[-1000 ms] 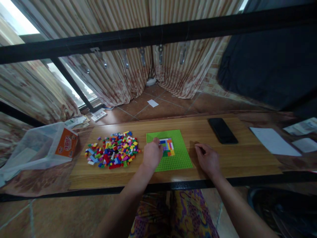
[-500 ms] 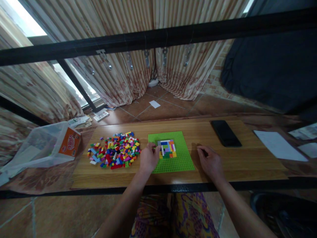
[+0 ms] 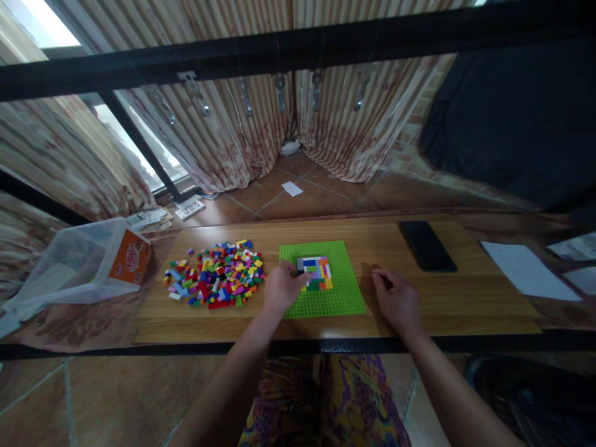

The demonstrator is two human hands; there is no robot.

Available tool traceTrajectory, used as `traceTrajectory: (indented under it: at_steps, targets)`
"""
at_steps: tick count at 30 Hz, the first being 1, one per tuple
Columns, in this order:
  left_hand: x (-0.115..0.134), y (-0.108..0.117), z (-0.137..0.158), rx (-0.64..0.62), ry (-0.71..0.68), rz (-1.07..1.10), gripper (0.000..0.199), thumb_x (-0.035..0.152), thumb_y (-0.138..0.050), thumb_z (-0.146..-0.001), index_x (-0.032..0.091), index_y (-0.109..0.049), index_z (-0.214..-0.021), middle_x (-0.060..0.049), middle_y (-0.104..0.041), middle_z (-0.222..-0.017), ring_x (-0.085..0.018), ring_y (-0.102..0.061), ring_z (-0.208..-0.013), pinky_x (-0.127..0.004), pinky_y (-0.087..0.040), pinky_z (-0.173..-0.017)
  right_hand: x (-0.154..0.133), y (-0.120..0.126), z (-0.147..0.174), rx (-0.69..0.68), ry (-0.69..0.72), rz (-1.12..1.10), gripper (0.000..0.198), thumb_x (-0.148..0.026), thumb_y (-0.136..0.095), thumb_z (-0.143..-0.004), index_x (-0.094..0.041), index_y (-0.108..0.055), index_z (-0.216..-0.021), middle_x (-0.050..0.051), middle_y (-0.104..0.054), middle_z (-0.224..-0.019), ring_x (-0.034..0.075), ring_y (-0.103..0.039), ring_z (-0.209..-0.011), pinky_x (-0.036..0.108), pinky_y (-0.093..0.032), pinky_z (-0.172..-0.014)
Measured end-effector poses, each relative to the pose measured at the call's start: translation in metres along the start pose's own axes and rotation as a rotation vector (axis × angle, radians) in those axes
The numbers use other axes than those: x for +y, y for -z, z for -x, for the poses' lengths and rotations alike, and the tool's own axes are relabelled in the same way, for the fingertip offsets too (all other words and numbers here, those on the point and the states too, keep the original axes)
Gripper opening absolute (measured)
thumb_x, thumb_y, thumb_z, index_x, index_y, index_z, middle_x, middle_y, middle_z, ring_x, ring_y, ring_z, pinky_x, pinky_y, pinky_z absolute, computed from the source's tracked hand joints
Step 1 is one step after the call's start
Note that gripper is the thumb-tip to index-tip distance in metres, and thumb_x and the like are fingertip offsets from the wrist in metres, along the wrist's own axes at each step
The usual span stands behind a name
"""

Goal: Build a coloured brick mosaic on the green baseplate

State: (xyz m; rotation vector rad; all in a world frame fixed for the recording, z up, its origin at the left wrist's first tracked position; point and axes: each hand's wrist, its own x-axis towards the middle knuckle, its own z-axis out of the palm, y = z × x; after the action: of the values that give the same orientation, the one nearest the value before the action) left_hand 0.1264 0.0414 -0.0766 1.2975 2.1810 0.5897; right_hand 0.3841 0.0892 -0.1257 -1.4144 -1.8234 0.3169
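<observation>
A square green baseplate [image 3: 342,298] lies on the wooden board, with a low patch of coloured toy bricks [image 3: 321,273] built near its middle. My left hand [image 3: 283,288] reaches over the plate's left side. Its thumb and index finger pinch what looks like a small dark brick [image 3: 300,272] at the patch's left edge; the fingers partly hide it. My right hand [image 3: 398,301] rests on the board to the right of the plate, fingers curled closed, nothing visible in them. Left of my left hand spreads a heap of loose toy bricks [image 3: 223,276].
A black phone [image 3: 427,246] lies at the board's back right, with a white paper sheet [image 3: 526,270] beyond it. A clear plastic box [image 3: 79,257] with an orange label stands at far left. A dark metal rail [image 3: 261,49] crosses above, with curtains behind.
My left hand has shifted slightly right, its fingertips further over the brick patch. My right hand stays in place on the board. The camera view has tilted a little.
</observation>
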Motion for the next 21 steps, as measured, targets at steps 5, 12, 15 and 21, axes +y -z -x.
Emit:
traceTrajectory:
  at_steps: [5, 12, 15, 21]
  targets:
    - [0.0, -0.002, -0.003, 0.006, 0.013, -0.031, 0.039, 0.05, -0.07, -0.072, 0.016, -0.065, -0.092, -0.005, -0.069, -0.08, -0.018, -0.062, -0.074, -0.024, -0.037, -0.057, 0.0, 0.001, 0.001, 0.003, -0.007, -0.004, 0.033, -0.042, -0.048, -0.089, -0.016, -0.069, -0.087, 0.011, -0.071, -0.089, 0.022, -0.066, -0.081, 0.034, -0.05, -0.074]
    - [0.0, -0.001, -0.006, -0.04, 0.037, -0.007, 0.042, 0.054, -0.071, -0.069, 0.018, -0.068, -0.09, -0.003, -0.067, -0.072, -0.017, -0.061, -0.071, -0.023, -0.037, -0.058, 0.001, 0.0, 0.001, 0.0, 0.021, 0.019, 0.037, -0.044, -0.045, -0.09, -0.015, -0.069, -0.087, 0.012, -0.071, -0.087, 0.022, -0.065, -0.079, 0.034, -0.05, -0.072]
    - [-0.001, 0.002, -0.011, -0.073, 0.0, -0.01, 0.042, 0.056, -0.069, -0.07, 0.017, -0.069, -0.085, -0.002, -0.066, -0.068, -0.016, -0.061, -0.068, -0.023, -0.036, -0.056, 0.003, -0.001, 0.0, 0.004, 0.036, 0.028, 0.038, -0.045, -0.044, -0.091, -0.016, -0.068, -0.087, 0.012, -0.071, -0.088, 0.022, -0.065, -0.079, 0.034, -0.05, -0.073]
    - [0.005, 0.005, -0.015, -0.078, 0.028, -0.086, 0.045, 0.058, -0.055, -0.08, 0.016, -0.07, -0.082, -0.006, -0.067, -0.071, -0.02, -0.063, -0.07, -0.025, -0.037, -0.055, 0.007, -0.002, 0.001, -0.008, 0.035, 0.022, 0.039, -0.046, -0.043, -0.09, -0.016, -0.069, -0.088, 0.012, -0.071, -0.09, 0.023, -0.066, -0.083, 0.035, -0.05, -0.075]
